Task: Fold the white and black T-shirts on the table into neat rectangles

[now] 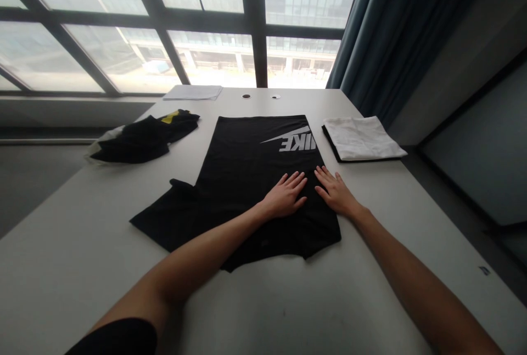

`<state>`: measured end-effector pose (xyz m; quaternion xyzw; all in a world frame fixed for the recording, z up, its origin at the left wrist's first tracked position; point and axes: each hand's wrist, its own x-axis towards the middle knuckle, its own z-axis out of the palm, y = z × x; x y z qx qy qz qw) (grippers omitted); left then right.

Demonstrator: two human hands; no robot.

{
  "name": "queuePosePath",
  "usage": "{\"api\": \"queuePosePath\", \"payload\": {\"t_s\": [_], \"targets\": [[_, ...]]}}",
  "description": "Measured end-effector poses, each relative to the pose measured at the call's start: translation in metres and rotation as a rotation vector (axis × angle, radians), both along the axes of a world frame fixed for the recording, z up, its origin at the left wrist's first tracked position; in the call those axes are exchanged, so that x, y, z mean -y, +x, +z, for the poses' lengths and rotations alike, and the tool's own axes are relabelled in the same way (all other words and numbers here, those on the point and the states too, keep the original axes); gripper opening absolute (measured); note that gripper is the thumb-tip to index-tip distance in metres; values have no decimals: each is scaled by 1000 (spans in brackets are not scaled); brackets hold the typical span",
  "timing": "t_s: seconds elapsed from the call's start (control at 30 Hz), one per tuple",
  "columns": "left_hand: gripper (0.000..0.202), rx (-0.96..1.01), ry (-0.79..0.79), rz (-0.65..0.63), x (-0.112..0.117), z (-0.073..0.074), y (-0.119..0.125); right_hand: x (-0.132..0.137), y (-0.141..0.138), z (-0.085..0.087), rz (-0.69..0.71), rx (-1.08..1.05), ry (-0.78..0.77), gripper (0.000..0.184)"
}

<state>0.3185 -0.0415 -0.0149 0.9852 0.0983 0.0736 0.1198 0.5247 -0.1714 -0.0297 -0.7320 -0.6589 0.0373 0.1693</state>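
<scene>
A black T-shirt (242,174) lies on the white table (102,234), its neck end toward me and a white logo near its far right corner. One sleeve spreads out at the left, while the right side is folded inward, cutting through the lettering. Flat on the shirt's right half rests my left hand (286,195), fingers stretched out. My right hand (335,193) lies at the shirt's right folded edge, fingers spread, fingertips on the cloth. Neither hand grasps anything.
A crumpled pile of dark clothes (140,138) with a yellow patch sits at the left. Folded white cloth (362,138) lies over a black piece at the right. Papers (192,92) are at the far edge, below the window; a blue curtain (379,37) hangs at right.
</scene>
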Motion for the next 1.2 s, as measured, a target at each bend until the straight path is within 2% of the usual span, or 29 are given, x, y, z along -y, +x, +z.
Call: {"api": "queuePosePath", "payload": {"t_s": [0.17,0.3,0.43,0.57,0.8,1.03,1.2], "targets": [[61,73,-26,-33,1,4,-1,4,1,6,58,-56,91,60],[60,55,-11,-51,2,1,-1,6,-6,5,107,25,4,62],[60,14,13,-49,1,-4,-2,9,-16,9,99,95,-66,59],[62,6,27,-44,2,-3,-2,15,-32,16,52,101,16,56],[60,21,41,-51,1,-7,-1,24,-52,0,-26,110,13,58],[60,9,38,-43,2,-5,0,44,-53,9,20,122,11,58],[60,9,44,-39,1,-6,0,52,-58,3,-10,107,-30,58]]}}
